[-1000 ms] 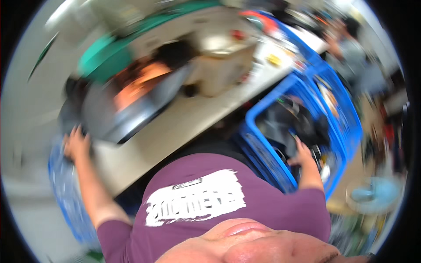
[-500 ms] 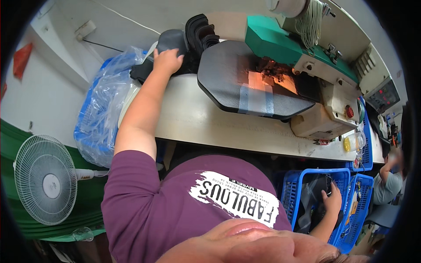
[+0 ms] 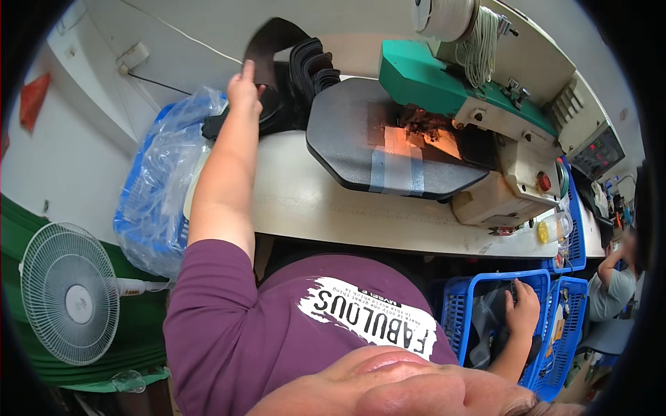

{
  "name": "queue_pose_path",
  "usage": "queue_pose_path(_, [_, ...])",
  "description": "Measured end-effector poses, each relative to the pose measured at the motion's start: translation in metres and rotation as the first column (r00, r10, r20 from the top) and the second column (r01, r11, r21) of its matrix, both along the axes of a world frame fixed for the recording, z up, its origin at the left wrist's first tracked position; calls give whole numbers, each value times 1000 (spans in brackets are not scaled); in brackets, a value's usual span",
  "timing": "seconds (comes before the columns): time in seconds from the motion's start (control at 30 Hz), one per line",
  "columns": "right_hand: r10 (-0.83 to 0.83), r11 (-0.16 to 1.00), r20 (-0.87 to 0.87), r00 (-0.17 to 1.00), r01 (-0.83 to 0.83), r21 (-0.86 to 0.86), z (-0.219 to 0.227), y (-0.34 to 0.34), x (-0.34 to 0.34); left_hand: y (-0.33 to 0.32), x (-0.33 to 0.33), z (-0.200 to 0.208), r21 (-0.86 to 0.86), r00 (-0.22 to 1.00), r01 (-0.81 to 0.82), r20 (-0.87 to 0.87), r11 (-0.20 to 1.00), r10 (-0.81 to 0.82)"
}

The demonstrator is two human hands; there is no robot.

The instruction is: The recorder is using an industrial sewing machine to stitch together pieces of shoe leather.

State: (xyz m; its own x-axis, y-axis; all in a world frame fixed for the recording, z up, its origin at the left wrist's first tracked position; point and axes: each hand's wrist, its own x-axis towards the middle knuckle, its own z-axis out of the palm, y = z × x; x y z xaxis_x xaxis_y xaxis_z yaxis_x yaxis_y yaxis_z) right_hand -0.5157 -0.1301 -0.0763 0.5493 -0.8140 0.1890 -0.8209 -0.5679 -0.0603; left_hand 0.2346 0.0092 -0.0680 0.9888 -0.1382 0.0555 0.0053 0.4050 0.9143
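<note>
At the far left of the table, my left hand (image 3: 244, 93) grips a thin, dark curved piece (image 3: 276, 35), which looks like sheet leather or similar material and is raised and slightly blurred. Beside it stands a stack of similar black curved pieces (image 3: 309, 66). More dark pieces lie under and around my left hand. Low on the right, my right hand (image 3: 522, 310) is over the rim of a blue plastic basket (image 3: 454, 312), fingers apart and nothing seen in them. Black pieces (image 3: 489, 315) lie inside that basket.
A machine with a green head (image 3: 430, 76) and a black platform (image 3: 340, 132) occupies the table (image 3: 312, 208). A plastic-lined blue crate (image 3: 149, 187) and a fan (image 3: 73, 295) stand left. Right are another blue basket (image 3: 565, 333) and a seated person (image 3: 612, 295).
My left hand has moved up and slightly left, lifting a dark curved piece off the pile. My right hand has shifted slightly, its fingers now above the basket's contents.
</note>
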Motion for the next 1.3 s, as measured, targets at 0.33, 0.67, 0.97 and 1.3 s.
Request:
queue_pose_path(0.33, [624,779,174,762,-587,-221,49,17,130,74,-170,90,425,-44,-423,873,801,-487])
queue_pose_path(0.67, [865,501,150,478,-821,-274,72,54,285,92,-291,51,688,-95,-58,717,723,-690])
queue_pose_path(0.97, [874,483,183,451,-848,-218,72,35,308,70,-281,42,581,-59,-279,784,765,-618])
queue_pose_path(1.3, [863,505,123,489,-833,-227,77,14,301,39,-288,64,652,36,-534,654,538,-756])
